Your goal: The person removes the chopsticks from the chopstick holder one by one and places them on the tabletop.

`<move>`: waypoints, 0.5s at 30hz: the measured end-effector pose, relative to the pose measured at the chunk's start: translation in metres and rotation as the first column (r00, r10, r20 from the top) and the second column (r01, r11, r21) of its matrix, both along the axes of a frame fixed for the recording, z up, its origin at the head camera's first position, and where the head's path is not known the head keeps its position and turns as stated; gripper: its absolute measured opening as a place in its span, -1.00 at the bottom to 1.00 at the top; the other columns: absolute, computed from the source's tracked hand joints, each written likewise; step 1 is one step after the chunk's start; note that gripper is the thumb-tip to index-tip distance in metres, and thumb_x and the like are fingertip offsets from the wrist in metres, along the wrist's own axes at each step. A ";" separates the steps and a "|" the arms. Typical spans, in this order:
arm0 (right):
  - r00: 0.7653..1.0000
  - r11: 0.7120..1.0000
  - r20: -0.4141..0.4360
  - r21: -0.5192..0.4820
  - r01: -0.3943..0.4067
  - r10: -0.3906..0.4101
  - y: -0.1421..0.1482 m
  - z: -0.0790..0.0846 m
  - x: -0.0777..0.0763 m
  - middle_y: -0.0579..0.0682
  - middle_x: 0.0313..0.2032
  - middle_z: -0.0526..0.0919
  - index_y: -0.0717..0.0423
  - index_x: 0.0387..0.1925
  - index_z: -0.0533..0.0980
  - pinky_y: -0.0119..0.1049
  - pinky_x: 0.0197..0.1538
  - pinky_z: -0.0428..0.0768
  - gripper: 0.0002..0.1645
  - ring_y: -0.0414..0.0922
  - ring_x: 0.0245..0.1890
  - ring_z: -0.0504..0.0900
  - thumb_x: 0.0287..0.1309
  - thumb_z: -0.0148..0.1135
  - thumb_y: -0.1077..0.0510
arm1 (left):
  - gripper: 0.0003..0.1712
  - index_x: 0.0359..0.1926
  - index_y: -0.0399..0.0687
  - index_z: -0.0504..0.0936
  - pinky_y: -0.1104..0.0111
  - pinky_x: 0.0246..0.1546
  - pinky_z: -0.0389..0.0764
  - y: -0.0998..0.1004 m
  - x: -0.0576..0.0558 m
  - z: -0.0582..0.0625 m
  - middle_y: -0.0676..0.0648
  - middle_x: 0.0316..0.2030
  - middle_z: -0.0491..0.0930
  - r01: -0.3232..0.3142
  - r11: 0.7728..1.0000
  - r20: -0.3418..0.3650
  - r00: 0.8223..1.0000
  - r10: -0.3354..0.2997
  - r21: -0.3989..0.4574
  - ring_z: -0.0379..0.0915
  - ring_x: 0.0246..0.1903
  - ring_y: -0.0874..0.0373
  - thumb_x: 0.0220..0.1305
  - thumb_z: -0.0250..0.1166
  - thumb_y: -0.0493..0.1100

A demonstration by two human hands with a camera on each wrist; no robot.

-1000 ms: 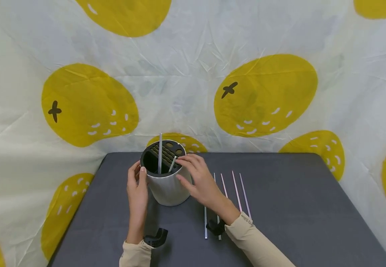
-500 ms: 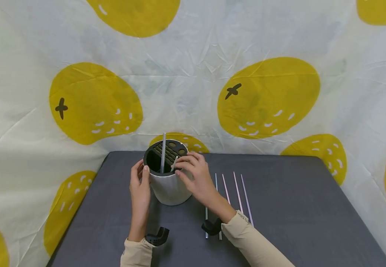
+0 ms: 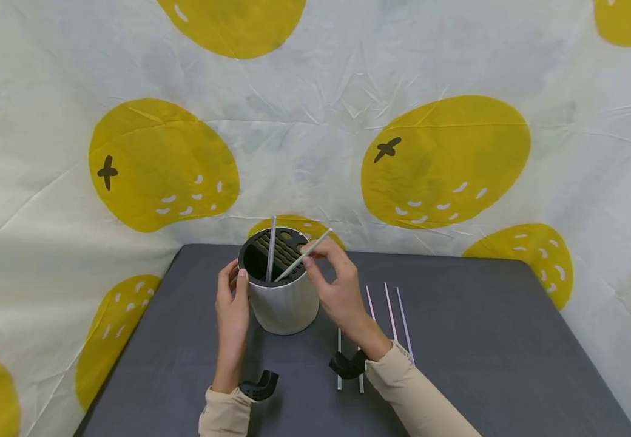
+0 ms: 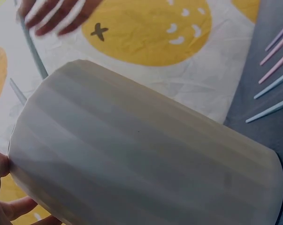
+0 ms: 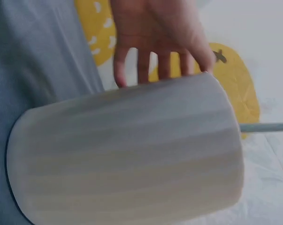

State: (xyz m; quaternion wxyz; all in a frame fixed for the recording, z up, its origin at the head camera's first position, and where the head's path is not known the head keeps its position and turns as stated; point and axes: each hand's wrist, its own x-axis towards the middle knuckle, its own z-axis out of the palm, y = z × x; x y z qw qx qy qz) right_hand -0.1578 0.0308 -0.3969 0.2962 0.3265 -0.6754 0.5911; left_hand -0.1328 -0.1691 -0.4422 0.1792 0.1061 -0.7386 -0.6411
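Observation:
A pale ribbed utensil holder with a black slotted insert stands upright at the table's back left. My left hand grips its left side, thumb at the rim and fingers along the wall. Between thumb and fingers, my right hand pinches a pale green chopstick that leans right, its lower end inside the holder's open front compartment. Beside it a silvery chopstick stands nearly upright in the same compartment. The right wrist view shows one chopstick jutting past the rim; the chopsticks' lower ends are hidden.
Several pastel chopsticks lie side by side on the dark grey table, right of the holder and partly under my right forearm. Behind the table hangs a white cloth with yellow fruit prints.
The green chopstick now shows much more of its length and leans further right. My right hand has moved up and right with it, while my left hand stays on the holder.

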 end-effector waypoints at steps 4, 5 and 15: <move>0.998 0.978 -0.007 -0.201 -0.059 0.059 0.012 0.001 0.003 0.17 -0.07 0.66 0.46 -0.03 0.49 -0.35 0.07 0.68 -0.84 -0.19 -0.09 0.70 0.40 0.17 0.46 | -0.37 0.55 0.04 0.28 -0.05 0.33 0.42 0.001 -0.002 -0.001 -0.12 0.50 0.33 -0.001 1.000 0.001 1.000 0.001 0.007 0.31 0.41 -0.08 0.63 0.03 0.17; 0.997 0.965 -0.002 -0.253 -0.070 0.072 0.015 0.002 0.003 0.15 -0.08 0.65 0.51 -0.03 0.46 -0.35 0.05 0.69 -0.83 -0.20 -0.11 0.70 0.43 0.15 0.44 | -0.37 0.55 0.04 0.28 -0.05 0.33 0.42 0.001 -0.003 0.000 -0.12 0.49 0.34 -0.004 1.000 0.000 1.000 0.004 0.009 0.31 0.41 -0.08 0.63 0.03 0.17; 0.987 0.875 0.156 -0.472 0.106 -0.036 0.051 0.000 0.001 0.02 -0.13 0.64 0.46 0.03 0.46 -0.34 -0.05 0.68 -0.78 -0.15 -0.24 0.66 0.53 0.08 0.32 | -0.39 0.54 0.09 0.30 -0.04 0.34 0.41 0.002 -0.004 -0.002 -0.09 0.48 0.35 -0.004 1.000 -0.005 1.000 0.004 0.011 0.31 0.41 -0.05 0.63 0.04 0.17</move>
